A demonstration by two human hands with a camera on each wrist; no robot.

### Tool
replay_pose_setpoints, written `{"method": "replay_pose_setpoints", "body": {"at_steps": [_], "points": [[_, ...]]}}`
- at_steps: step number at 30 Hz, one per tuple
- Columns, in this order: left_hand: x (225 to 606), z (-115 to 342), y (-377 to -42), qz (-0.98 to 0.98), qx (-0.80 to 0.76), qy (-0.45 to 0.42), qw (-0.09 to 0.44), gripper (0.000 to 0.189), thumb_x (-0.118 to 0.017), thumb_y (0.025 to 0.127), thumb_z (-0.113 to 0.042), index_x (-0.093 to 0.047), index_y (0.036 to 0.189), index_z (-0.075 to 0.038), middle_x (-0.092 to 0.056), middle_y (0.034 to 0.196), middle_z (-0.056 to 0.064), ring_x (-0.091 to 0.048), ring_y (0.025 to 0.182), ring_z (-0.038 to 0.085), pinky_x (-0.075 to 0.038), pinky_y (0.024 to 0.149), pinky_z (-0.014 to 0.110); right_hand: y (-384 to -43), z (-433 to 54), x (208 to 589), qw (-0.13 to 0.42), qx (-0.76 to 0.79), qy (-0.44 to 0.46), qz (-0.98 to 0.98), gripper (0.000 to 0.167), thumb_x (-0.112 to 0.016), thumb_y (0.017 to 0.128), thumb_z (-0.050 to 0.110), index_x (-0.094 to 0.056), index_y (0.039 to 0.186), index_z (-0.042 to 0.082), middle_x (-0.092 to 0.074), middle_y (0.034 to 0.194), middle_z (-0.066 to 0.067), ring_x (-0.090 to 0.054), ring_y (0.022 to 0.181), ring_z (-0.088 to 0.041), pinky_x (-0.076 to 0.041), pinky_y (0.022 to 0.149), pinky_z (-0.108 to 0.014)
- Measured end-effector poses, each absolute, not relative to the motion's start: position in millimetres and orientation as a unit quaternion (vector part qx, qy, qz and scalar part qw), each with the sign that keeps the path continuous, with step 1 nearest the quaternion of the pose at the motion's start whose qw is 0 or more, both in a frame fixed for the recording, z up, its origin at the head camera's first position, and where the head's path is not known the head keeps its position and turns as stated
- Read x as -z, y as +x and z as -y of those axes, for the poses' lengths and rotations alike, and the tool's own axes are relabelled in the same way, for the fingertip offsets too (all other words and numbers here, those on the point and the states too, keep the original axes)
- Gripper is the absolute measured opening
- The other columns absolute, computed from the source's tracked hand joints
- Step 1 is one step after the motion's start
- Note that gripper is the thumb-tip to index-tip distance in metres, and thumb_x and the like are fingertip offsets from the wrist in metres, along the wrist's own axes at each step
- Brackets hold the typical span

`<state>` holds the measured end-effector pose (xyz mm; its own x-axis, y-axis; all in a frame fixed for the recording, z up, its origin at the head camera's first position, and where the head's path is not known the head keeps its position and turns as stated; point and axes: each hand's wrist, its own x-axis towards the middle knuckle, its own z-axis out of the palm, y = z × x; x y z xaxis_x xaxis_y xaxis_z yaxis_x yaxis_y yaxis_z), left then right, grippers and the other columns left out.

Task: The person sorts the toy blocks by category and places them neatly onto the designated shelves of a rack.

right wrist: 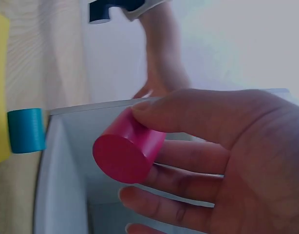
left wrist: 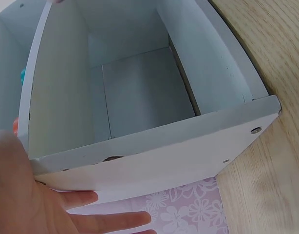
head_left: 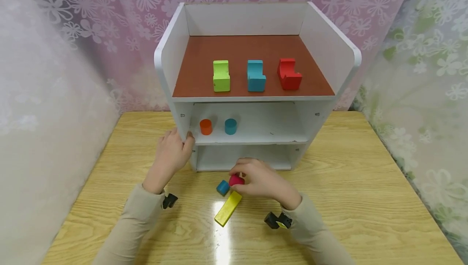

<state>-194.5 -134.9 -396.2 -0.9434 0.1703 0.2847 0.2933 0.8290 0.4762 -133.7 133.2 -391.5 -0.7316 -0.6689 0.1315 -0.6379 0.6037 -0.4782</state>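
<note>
We see the right hand (head_left: 261, 179) pinching a pink cylinder (head_left: 236, 181) between thumb and fingers, just in front of the shelf unit (head_left: 330, 42). From the head view the hand covers part of the cylinder, and we cannot tell whether it clears the desk (head_left: 365, 184); the right wrist view shows its flat round end and the fingers behind it.

Near its left side lies a blue piece (head_left: 223, 188), blocky from above but plainly a cylinder from the right wrist, where the yellow block (head_left: 228, 209) is cut off.

The left hand (head_left: 170, 151) rests on the unit's left panel, thumb at the front edge; the left wrist view shows straight, parted fingers along its outer face.

Orange (head_left: 206, 127) and teal (head_left: 230, 126) cylinders stand left on the middle shelf, mere slivers from the left wrist. Above sit green (head_left: 221, 76), blue (head_left: 256, 76) and red (head_left: 290, 79) notched blocks. We have open desk widest to the right.
</note>
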Motion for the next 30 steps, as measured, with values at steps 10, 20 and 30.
{"method": "replay_pose_setpoints", "body": {"at_steps": [10, 20, 30], "points": [[398.4, 134.7, -195.0, 0.95, 0.27, -0.118, 0.108, 0.048, -0.03, 0.102, -0.033, -0.055, 0.127, -0.001, -0.059, 0.102, 0.016, -0.053, 0.09, 0.038, -0.04, 0.078, 0.051, -127.6, -150.2, 358.9, -0.05, 0.275, -0.406, -0.87, 0.022, -0.079, 0.082, 0.016, -0.074, 0.104, 0.013, -0.065, 0.095, 0.008, -0.059, 0.08, -0.01, -0.049, 0.063, -0.025], [397.0, 135.4, -194.0, 0.95, 0.271, -0.118, 0.106, 0.047, -0.029, 0.103, -0.034, -0.053, 0.128, -0.002, -0.059, 0.106, 0.017, -0.052, 0.091, 0.039, -0.039, 0.079, 0.051, -135.6, -161.0, 334.8, -0.113, 0.383, -0.431, -0.809, 0.027, -0.08, 0.081, 0.008, -0.072, 0.106, 0.011, -0.066, 0.099, 0.007, -0.059, 0.088, -0.012, -0.05, 0.075, -0.027], [396.5, 135.0, -194.0, 0.951, 0.266, -0.117, 0.104, 0.043, -0.029, 0.102, -0.034, -0.056, 0.119, -0.004, -0.058, 0.098, 0.015, -0.053, 0.089, 0.038, -0.04, 0.077, 0.048, -156.5, -170.9, 329.0, -0.208, 0.456, -0.368, -0.783, 0.034, -0.084, 0.074, 0.002, -0.073, 0.106, 0.008, -0.07, 0.098, -0.001, -0.061, 0.085, -0.021, -0.051, 0.074, -0.03]]}}
